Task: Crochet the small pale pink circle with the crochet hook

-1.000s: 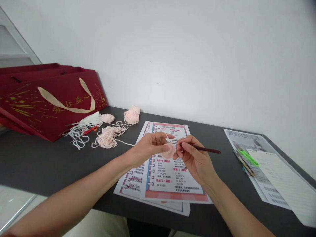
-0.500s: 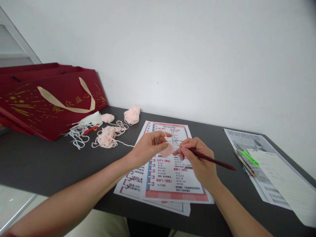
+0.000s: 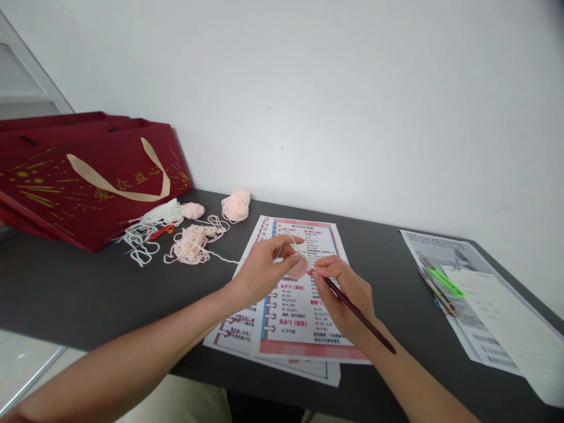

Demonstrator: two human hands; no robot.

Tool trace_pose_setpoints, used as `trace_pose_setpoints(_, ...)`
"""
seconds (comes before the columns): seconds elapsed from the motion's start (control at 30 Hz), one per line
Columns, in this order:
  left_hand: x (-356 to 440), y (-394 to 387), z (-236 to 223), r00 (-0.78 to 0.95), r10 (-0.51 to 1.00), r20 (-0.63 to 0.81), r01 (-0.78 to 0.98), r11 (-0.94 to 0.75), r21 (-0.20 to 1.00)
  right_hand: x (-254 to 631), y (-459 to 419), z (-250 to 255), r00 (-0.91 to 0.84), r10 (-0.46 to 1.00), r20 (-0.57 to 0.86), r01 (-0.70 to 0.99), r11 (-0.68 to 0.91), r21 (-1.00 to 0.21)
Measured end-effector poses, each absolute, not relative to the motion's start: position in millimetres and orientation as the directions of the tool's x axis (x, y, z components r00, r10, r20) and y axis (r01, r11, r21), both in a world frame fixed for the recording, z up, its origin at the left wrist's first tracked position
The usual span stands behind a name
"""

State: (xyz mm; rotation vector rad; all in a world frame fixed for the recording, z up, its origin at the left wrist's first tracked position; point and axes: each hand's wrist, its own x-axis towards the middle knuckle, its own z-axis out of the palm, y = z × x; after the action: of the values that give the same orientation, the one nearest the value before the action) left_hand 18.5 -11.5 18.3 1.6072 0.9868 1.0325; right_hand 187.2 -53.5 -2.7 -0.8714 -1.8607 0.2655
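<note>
My left hand [image 3: 264, 267] pinches a small round pink crochet piece [image 3: 298, 268] above the printed pattern sheets [image 3: 304, 305], with a strand of pale yarn running over its fingers. My right hand [image 3: 346, 294] grips a dark red crochet hook [image 3: 359, 314]; the hook's tip points up-left into the pink piece and its handle slants down to the right over my wrist. Both hands are closed and almost touch each other.
Loose pink yarn [image 3: 194, 242], a pink yarn ball [image 3: 235, 205] and white yarn [image 3: 145, 235] lie at the left of the dark table [image 3: 88, 288]. A red gift bag [image 3: 83, 176] leans behind them. Papers [image 3: 484, 305] and green-handled snips [image 3: 443, 281] lie at the right.
My right hand has turned the hook: its handle swung from pointing right to slanting down toward my wrist. The left hand stayed almost still with the pink piece.
</note>
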Motion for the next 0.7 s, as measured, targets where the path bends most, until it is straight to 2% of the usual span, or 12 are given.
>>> trace_pose_setpoints(0.07,18.2,-11.4,16.1,0.310,0.929,0.200,0.155,-0.257,0.954,186.7,-53.1,-3.7,-0.203,0.690,0.695,0.438,0.699,-0.566)
trace_pose_setpoints(0.2,16.7,-11.1,12.0,0.286,0.926,0.247,0.209,-0.312,0.927,185.8,-52.0,-5.3,-0.069,0.853,0.518,0.258,0.517,-0.816)
trace_pose_setpoints(0.27,16.1,-10.8,10.9,0.282,0.926,0.250,0.231,-0.318,0.919,184.9,-52.2,-6.8,-0.057,0.873,0.484,0.211,0.484,-0.849)
trace_pose_setpoints(0.33,16.4,-10.9,10.5,0.274,0.930,0.246,0.239,-0.313,0.919,183.7,-53.0,-8.9,-0.088,0.830,0.551,0.279,0.551,-0.786)
trace_pose_setpoints(0.43,18.8,-13.0,10.8,0.277,0.932,0.235,0.237,-0.304,0.923,183.0,-53.1,-12.4,-0.233,0.688,0.687,0.436,0.706,-0.559)
trace_pose_setpoints(0.53,21.8,-15.5,11.4,0.319,0.921,0.223,0.200,-0.295,0.934,185.9,-48.8,-15.1,-0.373,0.603,0.706,0.480,0.776,-0.409)
trace_pose_setpoints(0.6,22.7,-15.3,11.8,0.354,0.925,0.141,0.096,-0.185,0.978,189.9,-44.3,-15.2,-0.449,0.564,0.693,0.470,0.808,-0.354)
trace_pose_setpoints(0.7,22.1,-12.3,12.4,0.448,0.891,-0.077,-0.107,0.139,0.985,195.3,-38.7,-11.7,-0.527,0.490,0.694,0.446,0.855,-0.265)
